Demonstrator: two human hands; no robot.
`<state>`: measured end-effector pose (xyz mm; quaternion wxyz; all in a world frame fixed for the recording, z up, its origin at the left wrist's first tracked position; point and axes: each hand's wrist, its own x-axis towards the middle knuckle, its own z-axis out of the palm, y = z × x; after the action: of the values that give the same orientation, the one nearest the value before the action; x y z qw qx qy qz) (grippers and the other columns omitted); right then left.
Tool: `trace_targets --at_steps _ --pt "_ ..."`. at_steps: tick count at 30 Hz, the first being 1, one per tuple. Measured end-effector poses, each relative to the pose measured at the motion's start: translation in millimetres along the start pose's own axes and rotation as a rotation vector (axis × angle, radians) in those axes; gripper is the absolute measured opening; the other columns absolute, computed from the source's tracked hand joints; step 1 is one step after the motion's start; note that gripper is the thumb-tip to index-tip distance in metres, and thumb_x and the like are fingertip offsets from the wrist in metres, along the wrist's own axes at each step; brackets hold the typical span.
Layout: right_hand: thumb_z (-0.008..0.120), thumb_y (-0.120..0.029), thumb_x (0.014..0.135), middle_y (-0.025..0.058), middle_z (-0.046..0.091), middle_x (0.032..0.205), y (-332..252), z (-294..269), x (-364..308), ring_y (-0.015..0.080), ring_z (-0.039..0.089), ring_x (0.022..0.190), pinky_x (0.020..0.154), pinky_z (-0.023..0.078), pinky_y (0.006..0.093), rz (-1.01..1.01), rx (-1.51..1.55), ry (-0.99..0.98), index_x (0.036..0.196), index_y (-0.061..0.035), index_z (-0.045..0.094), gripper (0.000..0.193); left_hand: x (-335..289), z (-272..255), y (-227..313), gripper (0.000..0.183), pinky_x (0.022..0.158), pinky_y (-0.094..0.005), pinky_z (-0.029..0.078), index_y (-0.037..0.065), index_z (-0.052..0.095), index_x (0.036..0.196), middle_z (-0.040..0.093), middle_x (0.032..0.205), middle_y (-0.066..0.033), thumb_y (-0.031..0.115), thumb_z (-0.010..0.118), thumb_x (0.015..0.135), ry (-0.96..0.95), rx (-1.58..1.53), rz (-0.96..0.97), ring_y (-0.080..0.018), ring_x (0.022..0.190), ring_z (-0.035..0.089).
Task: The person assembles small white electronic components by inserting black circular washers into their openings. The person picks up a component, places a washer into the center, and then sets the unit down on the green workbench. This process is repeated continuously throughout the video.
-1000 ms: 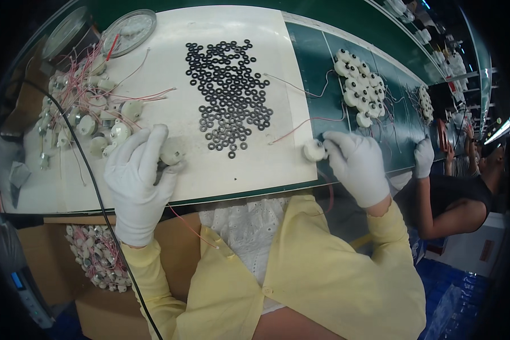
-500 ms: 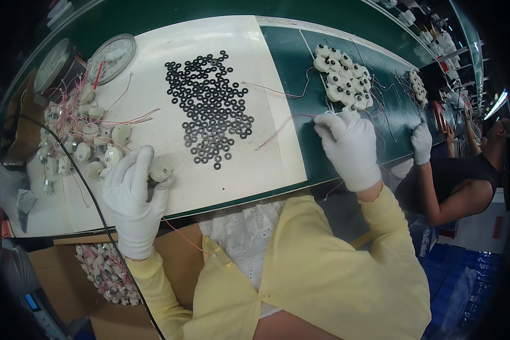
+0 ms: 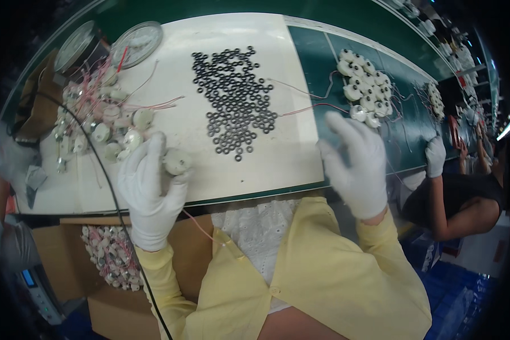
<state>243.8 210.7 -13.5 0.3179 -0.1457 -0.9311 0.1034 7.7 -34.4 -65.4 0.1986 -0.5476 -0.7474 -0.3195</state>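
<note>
Between the thumb and fingers of my gloved left hand [image 3: 151, 192] is a small round motor [image 3: 176, 162] with a cream-white cap, and a pink wire trails below that hand. My gloved right hand [image 3: 357, 167] has its fingers apart, with nothing visible in them, just below a tight cluster of similar white motors [image 3: 368, 85]. Most of that cluster carry a black ring on top; the nearest ones show none. Many loose black rings [image 3: 235, 105] lie spread over the white sheet between my hands. Beyond my left hand sits a tangled heap of motors [image 3: 105, 124] with pink wires.
Two round clear containers [image 3: 136, 45] stand at the far left. A black cable [image 3: 99, 161] hangs across the left side. Below the table edge, a cardboard box [image 3: 113, 309] holds more wired motors. At the right, a gloved co-worker [image 3: 435, 156] sits beside another cluster [image 3: 434, 102].
My right hand has drawn back from the cluster's near edge and its fingers have spread. Another motor without a ring now stands there. My left hand still holds its motor.
</note>
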Motion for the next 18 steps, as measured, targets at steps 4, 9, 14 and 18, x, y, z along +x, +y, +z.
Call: trace_targets --at_steps 4,9,14,18 --pt "0.087 -0.020 0.069 0.0112 0.069 0.113 -65 42 12 0.0307 0.067 0.076 0.065 0.050 0.0394 -0.123 0.355 -0.219 0.133 -0.0082 0.060 0.071 17 -9 26 0.072 0.090 -0.0442 0.050 -0.005 0.054 0.147 0.070 0.105 -0.0063 0.019 0.080 0.083 0.029 -0.048 0.031 -0.0315 0.105 0.065" --pt "0.086 -0.019 0.064 0.0069 0.069 0.104 -98 78 28 0.0290 0.064 0.070 0.060 0.046 0.0398 -0.160 0.588 -0.068 0.130 -0.0094 0.062 0.070 22 -20 49 0.068 0.085 -0.0435 0.050 -0.006 0.050 0.148 0.068 0.096 -0.0042 0.026 0.073 0.093 0.048 -0.055 -0.007 -0.0310 0.099 0.065" --pt "0.084 -0.013 0.068 0.0059 0.069 0.090 -96 82 39 0.0303 0.063 0.066 0.057 0.047 0.0399 -0.249 0.662 -0.085 0.127 -0.0086 0.064 0.062 20 -21 51 0.062 0.081 -0.0434 0.051 -0.009 0.050 0.146 0.068 0.099 -0.0093 0.033 0.062 0.103 0.077 -0.082 -0.002 -0.0313 0.094 0.065" --pt "0.082 -0.012 0.078 0.0119 0.068 0.089 -89 72 48 0.0337 0.067 0.071 0.063 0.052 0.0378 -0.255 0.939 -0.170 0.130 -0.0047 0.062 0.057 24 -27 53 0.068 0.081 -0.0434 0.051 -0.010 0.049 0.146 0.068 0.100 -0.0102 0.040 0.062 0.101 0.073 -0.176 -0.026 -0.0314 0.092 0.066"
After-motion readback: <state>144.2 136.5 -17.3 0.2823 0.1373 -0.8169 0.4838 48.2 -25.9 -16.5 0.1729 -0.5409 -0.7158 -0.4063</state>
